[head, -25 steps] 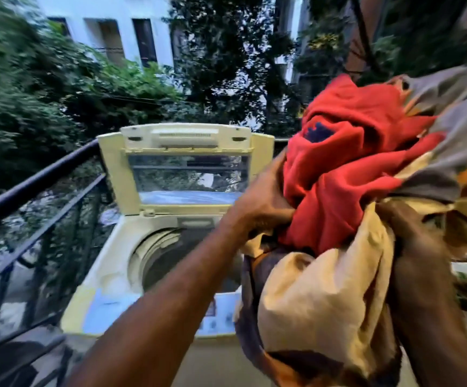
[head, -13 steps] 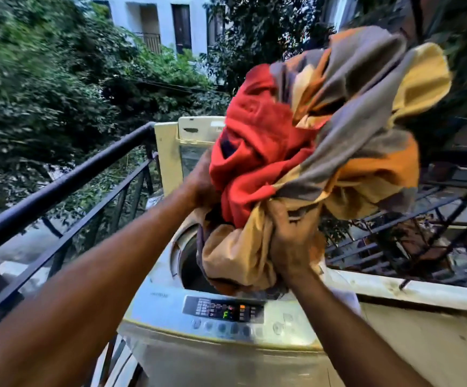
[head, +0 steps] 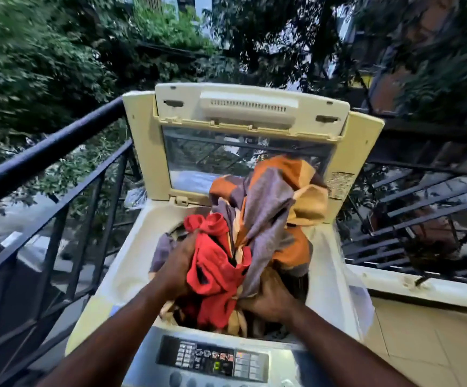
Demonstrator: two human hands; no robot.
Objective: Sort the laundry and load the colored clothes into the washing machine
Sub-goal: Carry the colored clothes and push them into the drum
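- Both hands gripped one bundle of clothes: the left hand (head: 180, 263) had its fingers curled into the red garment (head: 215, 272) on the bundle's left side, and the right hand (head: 268, 300) clutched the cloth low on the right.
- Half a second earlier the bundle was held high in front of the raised lid; now it had come down, with its lower part sunk into the drum opening of the washing machine (head: 131, 277).
- Its upper part, a patterned cloth (head: 268, 208) in orange, purple-grey and pale yellow, stood up above the opening and covered part of the lid's clear window.
- The lid (head: 249, 107) stood open and upright at the back of the machine, as before.
- More of the control panel (head: 212, 358) showed along the near edge than earlier, with a small green digit lit on it.
- The forearms reached in from the bottom edge, the left one crossing the machine's near left corner.
- A black railing (head: 45, 152) ran along the left, with trees beyond it, and more metal bars stood to the right of the machine.
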